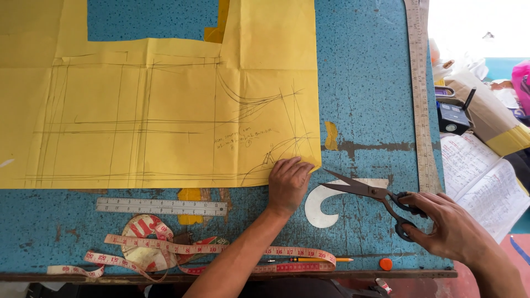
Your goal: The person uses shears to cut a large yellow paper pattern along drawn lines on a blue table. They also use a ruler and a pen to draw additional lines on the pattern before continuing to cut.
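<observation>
A large yellow pattern paper (160, 105) with pencil lines lies flat on the blue speckled table (364, 72). My left hand (288, 183) presses its lower right corner down. My right hand (450, 226) grips the black handles of a pair of scissors (367, 190), whose blades are parted and point left toward that corner, a short gap away. Under the blades lies a white curved template (323, 207).
A short metal ruler (160, 206) and a tangled pink-and-white tape measure (165, 251) lie near the front edge, with a pencil (314, 259) and an orange cap (386, 264). A long ruler (422, 105) runs along the right side. An open notebook (480, 179) sits beyond it.
</observation>
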